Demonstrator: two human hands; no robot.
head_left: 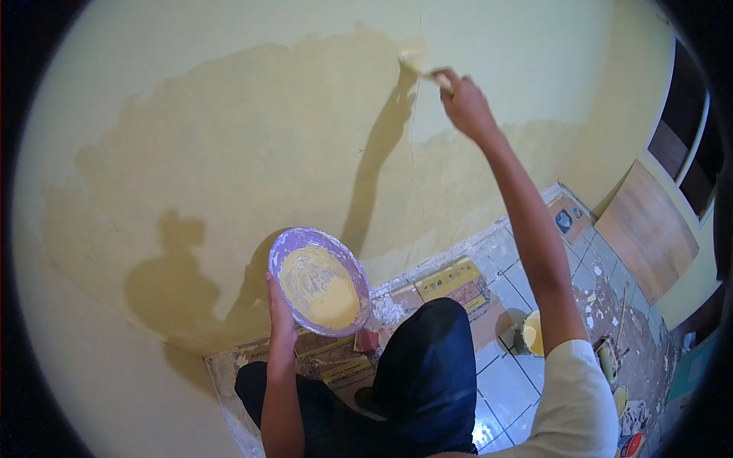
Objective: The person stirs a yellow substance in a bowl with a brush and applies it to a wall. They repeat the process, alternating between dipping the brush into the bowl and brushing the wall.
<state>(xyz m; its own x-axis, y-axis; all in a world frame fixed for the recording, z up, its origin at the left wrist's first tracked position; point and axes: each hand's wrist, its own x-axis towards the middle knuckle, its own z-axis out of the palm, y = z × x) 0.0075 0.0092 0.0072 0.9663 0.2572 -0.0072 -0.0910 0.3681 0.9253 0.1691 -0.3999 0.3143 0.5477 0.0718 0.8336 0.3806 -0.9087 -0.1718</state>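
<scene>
My right hand (464, 105) is raised, its fingers wrapped round the handle of a paintbrush (414, 66). The bristle end touches the wall (305, 137) beside a thin vertical crack, at the upper border of a darker yellow painted area. Low on the left, my left hand (281, 311) grips the side of a purple bowl (362, 286), tilted so its inside faces me. Yellow paint (338, 301) pools in its lower part and smears coat the inner wall. The left thumb shows on the rim; the other fingers are hidden beneath the bowl.
Flattened cardboard (450, 288) lies along the wall's foot. A bucket of yellow paint (532, 333) stands on the tiled floor (504, 389) by my right arm. A wooden board (647, 233) leans at the right under a window (679, 114). Debris and tools litter the right side.
</scene>
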